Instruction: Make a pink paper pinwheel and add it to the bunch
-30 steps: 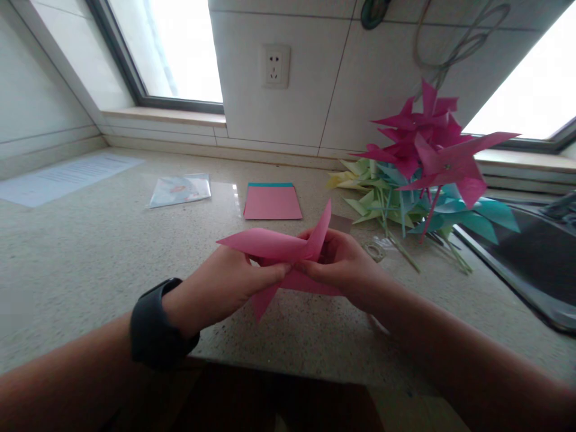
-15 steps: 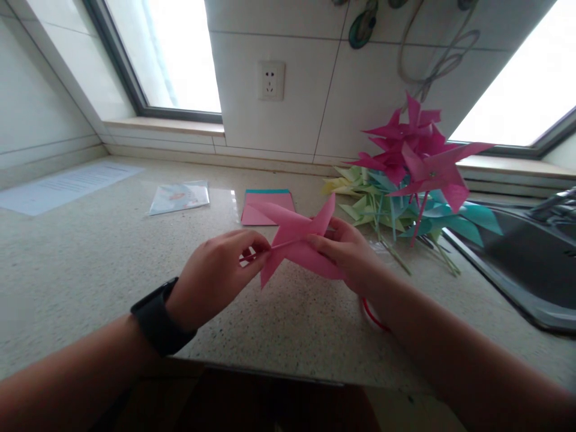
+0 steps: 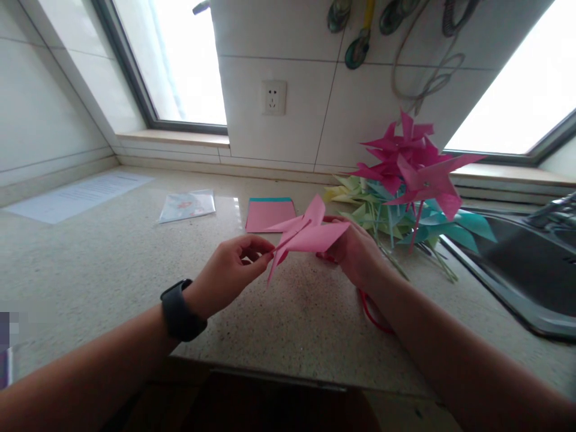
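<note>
A pink paper pinwheel (image 3: 310, 235) is held above the counter, its blades spread and turned edge-on in part. My left hand (image 3: 236, 264), with a black watch on the wrist, pinches the narrow left end of the pinwheel between thumb and fingertips. Around the right side of it curls my right hand (image 3: 357, 249), whose fingertips are partly hidden behind a blade. Just behind the pinwheel lies a stack of pink and teal paper sheets (image 3: 265, 217) on the counter.
Several finished pinwheels in magenta (image 3: 405, 159), teal (image 3: 468, 227) and pale green lie at the right, beside a metal sink (image 3: 517, 264). A clear packet (image 3: 186, 206) and a printed sheet (image 3: 76, 195) are at the left on the speckled counter (image 3: 112, 270). A socket (image 3: 273, 98) is on the wall.
The pinwheel has been turned, so its blades now face another way. My right thumb has moved from its front to behind a blade. The view has tilted up slightly.
</note>
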Available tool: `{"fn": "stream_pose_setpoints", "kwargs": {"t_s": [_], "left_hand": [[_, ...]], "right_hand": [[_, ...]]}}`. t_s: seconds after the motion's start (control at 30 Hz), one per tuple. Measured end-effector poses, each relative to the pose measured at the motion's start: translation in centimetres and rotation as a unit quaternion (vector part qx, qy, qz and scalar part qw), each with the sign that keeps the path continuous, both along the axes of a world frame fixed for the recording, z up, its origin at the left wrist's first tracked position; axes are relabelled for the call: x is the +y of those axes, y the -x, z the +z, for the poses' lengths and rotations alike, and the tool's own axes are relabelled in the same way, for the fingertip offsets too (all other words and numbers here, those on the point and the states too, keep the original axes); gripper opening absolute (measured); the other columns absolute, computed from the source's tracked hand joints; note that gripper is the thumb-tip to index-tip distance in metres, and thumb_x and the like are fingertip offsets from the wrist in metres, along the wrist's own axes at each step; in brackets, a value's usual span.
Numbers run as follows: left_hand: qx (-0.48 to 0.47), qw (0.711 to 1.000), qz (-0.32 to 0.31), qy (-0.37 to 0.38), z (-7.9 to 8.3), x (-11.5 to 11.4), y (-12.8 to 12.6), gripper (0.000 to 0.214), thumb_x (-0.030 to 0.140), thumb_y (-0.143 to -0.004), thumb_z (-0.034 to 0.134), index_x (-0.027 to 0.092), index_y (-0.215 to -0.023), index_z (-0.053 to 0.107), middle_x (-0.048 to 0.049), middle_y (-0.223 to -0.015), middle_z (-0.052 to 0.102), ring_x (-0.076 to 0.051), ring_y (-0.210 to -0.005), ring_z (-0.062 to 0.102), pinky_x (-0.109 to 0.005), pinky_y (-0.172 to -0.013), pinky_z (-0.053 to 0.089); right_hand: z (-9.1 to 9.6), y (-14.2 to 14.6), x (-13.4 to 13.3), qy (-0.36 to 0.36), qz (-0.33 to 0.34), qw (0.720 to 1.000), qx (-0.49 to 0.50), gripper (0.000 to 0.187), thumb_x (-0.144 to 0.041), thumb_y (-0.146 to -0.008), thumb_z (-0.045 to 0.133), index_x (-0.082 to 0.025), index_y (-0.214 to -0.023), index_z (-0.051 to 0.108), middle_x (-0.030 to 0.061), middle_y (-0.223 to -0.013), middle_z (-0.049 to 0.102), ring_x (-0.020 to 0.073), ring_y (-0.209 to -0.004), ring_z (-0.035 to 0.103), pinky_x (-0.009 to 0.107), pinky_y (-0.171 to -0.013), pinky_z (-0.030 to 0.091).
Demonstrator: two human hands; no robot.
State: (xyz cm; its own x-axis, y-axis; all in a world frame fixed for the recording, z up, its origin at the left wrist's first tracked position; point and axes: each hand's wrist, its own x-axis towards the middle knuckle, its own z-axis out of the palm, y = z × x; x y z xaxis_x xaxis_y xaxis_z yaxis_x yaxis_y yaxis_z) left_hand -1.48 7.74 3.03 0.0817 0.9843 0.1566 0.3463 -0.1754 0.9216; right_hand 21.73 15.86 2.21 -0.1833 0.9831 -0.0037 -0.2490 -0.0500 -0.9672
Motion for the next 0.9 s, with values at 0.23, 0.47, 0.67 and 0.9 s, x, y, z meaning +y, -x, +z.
{"fn": "stream_pose_setpoints", "kwargs": {"t_s": [0.23,0.47,0.67,0.9], "left_hand": [[-0.227,0.970,-0.019,0.086,-0.1,-0.5,-1.0,0.020,0.029,-0.085,0.072,0.016,-0.100,0.070,-0.0034,-0.084,0.067,-0.011,-0.065,0.056,-0.024,-0.056,0.045],[-0.325,0.936,-0.004,0.136,-1.0,-0.6,-1.4,0.019,0.029,-0.084,0.075,0.011,-0.091,0.070,-0.0050,-0.084,0.067,-0.006,-0.058,0.047,-0.019,-0.050,0.035],[-0.372,0.916,-0.043,0.140,-2.5,0.0,-1.5,0.022,0.028,-0.078,0.082,0.011,-0.090,0.075,-0.0047,-0.088,0.068,-0.005,-0.061,0.046,-0.018,-0.055,0.037],[-0.370,0.913,-0.030,0.167,-2.9,-0.2,-1.8,0.026,0.029,-0.074,0.086,0.017,-0.095,0.077,-0.0014,-0.086,0.067,-0.006,-0.067,0.054,-0.018,-0.062,0.042]], "right_hand": [[0.3,0.4,-0.9,-0.030,0.080,0.996,-0.011,0.046,-0.031,-0.073,0.076,-0.022,-0.115,0.061,0.0059,-0.108,0.069,0.0133,-0.075,0.061,0.026,-0.061,0.049],[0.3,-0.1,-0.6,-0.078,0.084,0.992,-0.044,0.034,-0.043,-0.082,0.073,-0.022,-0.108,0.068,0.0015,-0.096,0.067,0.0081,-0.065,0.050,0.022,-0.058,0.041],[-0.1,0.1,-0.4,-0.095,0.098,0.989,-0.056,0.033,-0.049,-0.079,0.074,-0.023,-0.099,0.072,-0.0019,-0.075,0.061,0.0092,-0.058,0.046,0.024,-0.054,0.034],[-0.2,0.4,-0.9,-0.118,0.104,0.985,-0.067,0.026,-0.046,-0.080,0.075,-0.021,-0.083,0.072,-0.0028,-0.070,0.057,0.0093,-0.056,0.042,0.025,-0.053,0.031]]}}
